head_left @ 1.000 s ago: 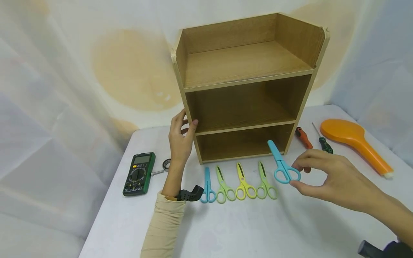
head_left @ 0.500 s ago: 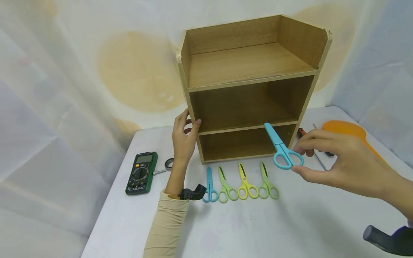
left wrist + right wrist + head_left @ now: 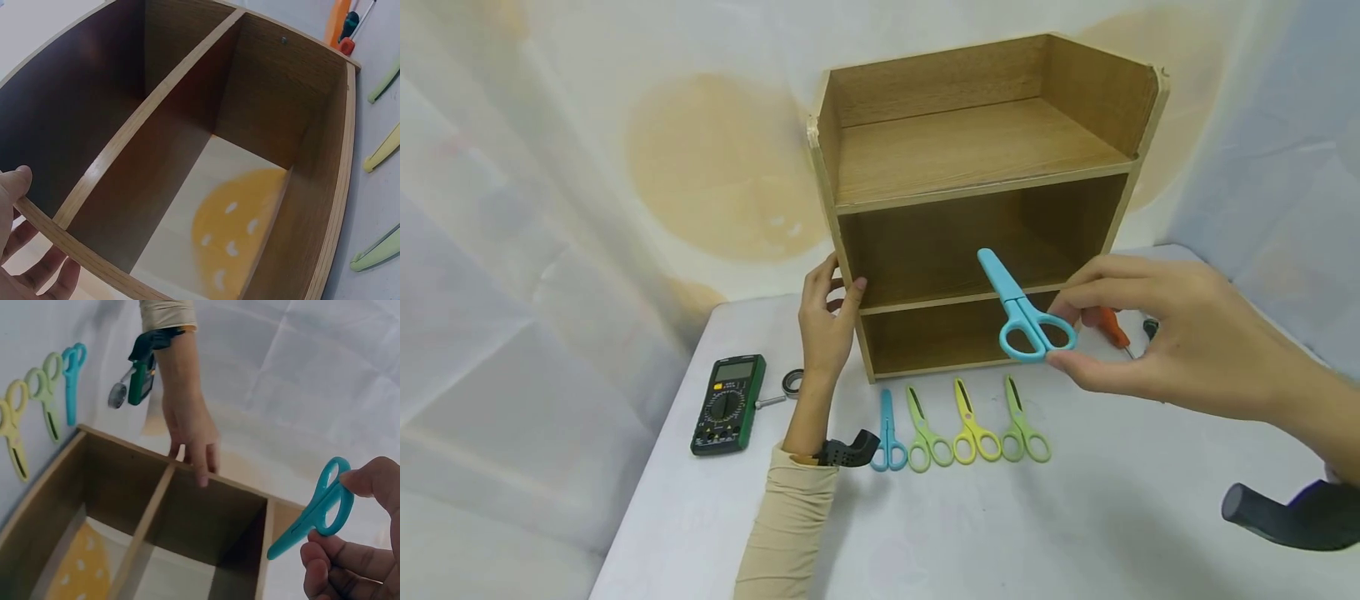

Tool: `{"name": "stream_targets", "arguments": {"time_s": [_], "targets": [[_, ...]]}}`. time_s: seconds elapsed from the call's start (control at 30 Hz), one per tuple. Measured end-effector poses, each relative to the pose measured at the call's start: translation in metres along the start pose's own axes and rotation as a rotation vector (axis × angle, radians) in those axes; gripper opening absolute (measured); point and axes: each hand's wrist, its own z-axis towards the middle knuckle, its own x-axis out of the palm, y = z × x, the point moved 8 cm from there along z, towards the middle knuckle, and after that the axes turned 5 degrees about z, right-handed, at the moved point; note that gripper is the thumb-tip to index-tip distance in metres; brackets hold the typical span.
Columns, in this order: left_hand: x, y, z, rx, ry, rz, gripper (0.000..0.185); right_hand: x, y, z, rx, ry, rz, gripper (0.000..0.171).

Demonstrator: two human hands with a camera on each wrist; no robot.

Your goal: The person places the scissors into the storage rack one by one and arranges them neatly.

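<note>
Scissors [image 3: 1017, 302]: light blue; we find them raised over the table [image 3: 887, 542] and in front of the wooden shelf [image 3: 970, 146]; they tilt, blade end up and leftward in the head view
Right hand [image 3: 1180, 337]: narrow, thumb and fingers pinching one handle loop of the light-blue pair
Left hand [image 3: 827, 329]: gripping the shelf's left side panel; we see the thumb over the front edge, the other fingers along the outer face
Row below the shelf: four more pairs lie side by side, blades towards the shelf; from the left we count a blue pair [image 3: 887, 417], a green pair [image 3: 922, 429], a yellow pair [image 3: 968, 419] and a second green pair [image 3: 1018, 417]
Left of the shelf: a multimeter [image 3: 728, 406], with a metal rod [image 3: 771, 402] just beside it and a black ring [image 3: 792, 382] near the left forearm
Right of the shelf: an orange-handled screwdriver [image 3: 1112, 327]; we make out a green handle [image 3: 1150, 327] too, mostly hidden behind the right hand
</note>
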Motion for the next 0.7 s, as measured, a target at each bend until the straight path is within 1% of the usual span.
{"name": "stream_targets", "arguments": {"time_s": [0.23,0.33,0.43,0.57,0.67,0.7], "targets": [[-0.001,0.002,-0.002,-0.011,0.001,0.012,0.052,0.001,0.005,0.026,-0.029,-0.01,0.065,0.034],[-0.001,0.001,-0.003,-0.008,-0.001,0.007,0.052,0.0,0.003,0.036,-0.044,-0.027,0.06,0.031],[0.0,0.0,-0.003,0.001,-0.004,0.003,0.051,0.0,-0.003,0.044,-0.032,-0.035,0.042,0.027],[0.001,0.0,-0.003,0.01,-0.006,0.01,0.051,0.0,-0.012,0.054,0.015,-0.038,0.017,0.023],[0.002,0.0,-0.002,0.019,-0.007,0.012,0.051,0.001,-0.016,0.063,0.031,-0.043,0.005,0.02],[0.002,0.005,-0.002,0.02,-0.009,0.012,0.052,0.001,-0.017,0.067,0.03,-0.046,0.001,0.018]]}}
